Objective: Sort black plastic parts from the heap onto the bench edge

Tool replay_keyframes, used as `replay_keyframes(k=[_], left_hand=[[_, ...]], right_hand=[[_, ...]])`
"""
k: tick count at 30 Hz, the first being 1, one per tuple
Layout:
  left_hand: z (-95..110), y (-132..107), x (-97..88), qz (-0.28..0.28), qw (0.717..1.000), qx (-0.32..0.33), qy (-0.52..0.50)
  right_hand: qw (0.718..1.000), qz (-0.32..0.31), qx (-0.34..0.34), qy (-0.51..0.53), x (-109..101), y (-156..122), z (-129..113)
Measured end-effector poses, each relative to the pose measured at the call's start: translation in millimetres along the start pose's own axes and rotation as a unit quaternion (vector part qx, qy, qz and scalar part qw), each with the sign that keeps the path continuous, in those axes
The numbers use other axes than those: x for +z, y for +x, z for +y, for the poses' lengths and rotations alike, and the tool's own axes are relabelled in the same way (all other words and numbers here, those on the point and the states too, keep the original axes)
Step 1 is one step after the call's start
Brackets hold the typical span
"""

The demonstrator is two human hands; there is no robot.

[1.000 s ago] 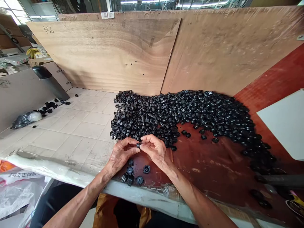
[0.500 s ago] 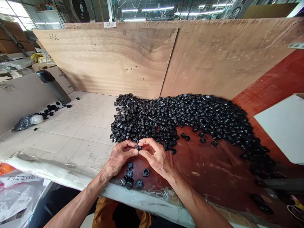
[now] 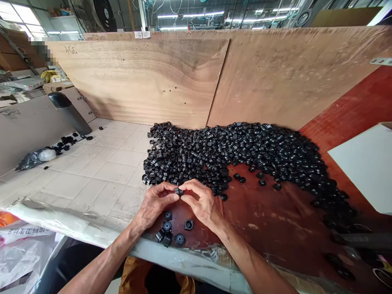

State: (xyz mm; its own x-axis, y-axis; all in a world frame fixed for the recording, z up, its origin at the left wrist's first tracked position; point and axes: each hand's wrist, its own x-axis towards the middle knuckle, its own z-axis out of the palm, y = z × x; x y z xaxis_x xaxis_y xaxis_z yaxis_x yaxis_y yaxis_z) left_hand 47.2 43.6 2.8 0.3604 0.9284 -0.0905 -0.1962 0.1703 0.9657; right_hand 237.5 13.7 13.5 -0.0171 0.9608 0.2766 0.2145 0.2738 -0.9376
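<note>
Between my two hands is a small round black plastic part (image 3: 179,191), pinched from both sides. My left hand (image 3: 155,203) grips its left side with thumb and forefinger. On its right side, the thumb and fingers of my right hand (image 3: 200,201) close on it. Just below my hands, several similar black parts (image 3: 179,239) lie on the reddish-brown board, some face up with round ribbed faces, others on their sides. Beyond my fingertips spreads a large heap of black plastic parts (image 3: 190,153).
A tall wooden panel (image 3: 147,77) stands behind the heap. To the left, a dark bottle (image 3: 70,113) leans by the side wall near a black plastic bag (image 3: 35,158) and loose black pieces. At right is a white box (image 3: 364,163). The table's front edge (image 3: 190,261) is wrapped in plastic.
Both hands stay in nearly the same place, still pinching the small black part. The whole view has shifted very slightly downward; the heap and loose parts look unchanged.
</note>
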Motion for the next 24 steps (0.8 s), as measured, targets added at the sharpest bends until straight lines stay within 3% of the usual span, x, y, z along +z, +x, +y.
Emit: replay_keyframes(k=[3, 7, 11, 18, 21, 24], left_hand=[[1.2, -0.3, -0.5, -0.003, 1.000, -0.005, -0.016], [4.1, -1.3, 0.6, 0.009, 0.996, 0.053, 0.066], [-0.1, -0.9, 0.5, 0.014, 0.976, 0.141, 0.165], [-5.7, 0.5, 0.4, 0.026, 0.971, 0.162, 0.175], [-5.9, 0.0, 1.3, 0.025, 0.972, 0.164, 0.168], [-4.2, -1.4, 3.0, 0.024, 0.980, 0.138, 0.140]], right_hand=[[0.998, -0.003, -0.054, -0.039, -1.1, -1.2, -3.2], [0.996, -0.021, -0.006, -0.083, -1.7, -2.9, -2.0], [0.993, -0.023, 0.000, -0.118, -2.1, -4.0, -1.7], [0.989, -0.033, 0.141, -0.004, 4.2, -3.0, -6.0], [0.987, -0.020, 0.147, 0.065, 6.1, -2.2, 1.3], [0.991, -0.008, 0.113, 0.070, 5.1, -2.2, 6.8]])
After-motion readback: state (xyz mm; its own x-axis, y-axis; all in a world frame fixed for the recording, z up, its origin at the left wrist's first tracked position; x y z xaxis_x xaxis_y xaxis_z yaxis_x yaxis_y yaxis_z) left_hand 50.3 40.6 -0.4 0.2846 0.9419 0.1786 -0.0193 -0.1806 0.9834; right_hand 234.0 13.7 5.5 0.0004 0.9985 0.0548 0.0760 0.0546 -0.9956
